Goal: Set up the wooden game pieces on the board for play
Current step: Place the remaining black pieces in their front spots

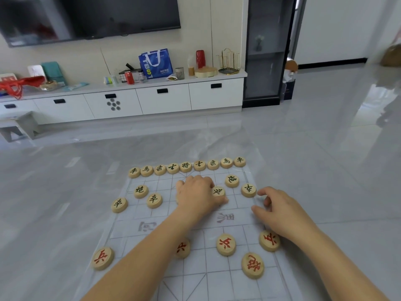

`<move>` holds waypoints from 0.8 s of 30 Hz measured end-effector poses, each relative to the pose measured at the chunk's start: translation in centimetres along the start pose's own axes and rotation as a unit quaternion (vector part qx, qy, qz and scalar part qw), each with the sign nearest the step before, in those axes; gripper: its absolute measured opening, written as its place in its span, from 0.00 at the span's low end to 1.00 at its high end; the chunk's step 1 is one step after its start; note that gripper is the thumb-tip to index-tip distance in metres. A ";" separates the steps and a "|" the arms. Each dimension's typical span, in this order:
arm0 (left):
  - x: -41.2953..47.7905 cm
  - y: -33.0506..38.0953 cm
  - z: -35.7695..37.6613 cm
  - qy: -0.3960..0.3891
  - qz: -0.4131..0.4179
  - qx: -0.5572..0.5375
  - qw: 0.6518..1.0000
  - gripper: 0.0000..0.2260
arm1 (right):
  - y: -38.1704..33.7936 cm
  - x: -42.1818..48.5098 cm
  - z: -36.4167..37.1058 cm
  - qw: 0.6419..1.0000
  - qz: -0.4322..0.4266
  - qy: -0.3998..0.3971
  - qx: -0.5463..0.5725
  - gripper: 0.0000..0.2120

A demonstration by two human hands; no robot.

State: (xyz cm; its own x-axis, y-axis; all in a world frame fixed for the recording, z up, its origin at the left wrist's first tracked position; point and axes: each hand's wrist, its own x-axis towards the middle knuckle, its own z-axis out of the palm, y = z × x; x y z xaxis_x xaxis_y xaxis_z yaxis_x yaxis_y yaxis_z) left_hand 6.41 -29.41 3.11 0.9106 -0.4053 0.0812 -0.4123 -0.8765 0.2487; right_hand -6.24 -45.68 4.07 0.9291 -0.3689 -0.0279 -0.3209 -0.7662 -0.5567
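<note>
Left hand (199, 192) pinches a black-lettered 卒 piece (218, 191) on the board (217, 285).

Low white cabinet (165, 101) ran along the far wall; its drawer fronts had black handles. Above it, a dark-screened television (91, 16) hung on cream panelling (195, 35). On its top stood a blue bag (156, 63) near the middle, a red can (129, 77) left of the bag, and a red cylinder (200, 59) and gold wire rack (229, 61) toward the right end. A red bag (19, 83) lay at the left end. A tall dark glass-fronted unit (268, 51) stood against the right end. In front was a glossy grey tiled floor (303, 137), brightly reflective. A grey stool (17, 127) stood before the left end. Beyond the right end was a white wall (334, 29) with black skirting (332, 63).
</note>
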 end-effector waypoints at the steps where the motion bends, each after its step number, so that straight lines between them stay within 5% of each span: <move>1: -0.2 -0.2 -0.1 -0.002 0.004 0.013 1.000 0.27 | 0.0 0.0 0.0 1.000 0.001 -0.001 0.000 0.20; 4: -0.5 -0.5 -0.4 -0.017 0.032 0.003 0.999 0.31 | 0.0 0.0 0.1 1.000 0.003 0.000 0.000 0.21; 10: -0.8 -0.3 -0.8 0.002 0.025 -0.026 0.999 0.18 | 0.1 0.0 0.1 1.000 -0.002 0.000 0.002 0.21; 15: -1.0 -0.3 -0.5 -0.004 0.030 -0.010 0.999 0.28 | 0.2 -0.1 0.1 1.000 -0.008 -0.004 0.003 0.21; 19: -1.0 -0.1 -0.4 0.008 0.027 -0.035 0.999 0.16 | 0.2 -0.1 0.1 1.000 -0.013 -0.006 0.000 0.21; 24: -1.3 -0.4 0.0 0.029 0.003 -0.052 0.998 0.14 | 0.3 -0.1 0.2 1.000 -0.013 -0.010 -0.002 0.21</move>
State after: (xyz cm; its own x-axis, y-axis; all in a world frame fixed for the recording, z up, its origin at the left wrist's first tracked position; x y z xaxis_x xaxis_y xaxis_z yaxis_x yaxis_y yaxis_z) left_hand 5.40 -28.53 2.90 0.9095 -0.3923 0.1373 -0.4151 -0.8413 0.3462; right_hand -6.37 -45.80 3.74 0.9407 -0.3380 -0.0292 -0.2966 -0.7775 -0.5546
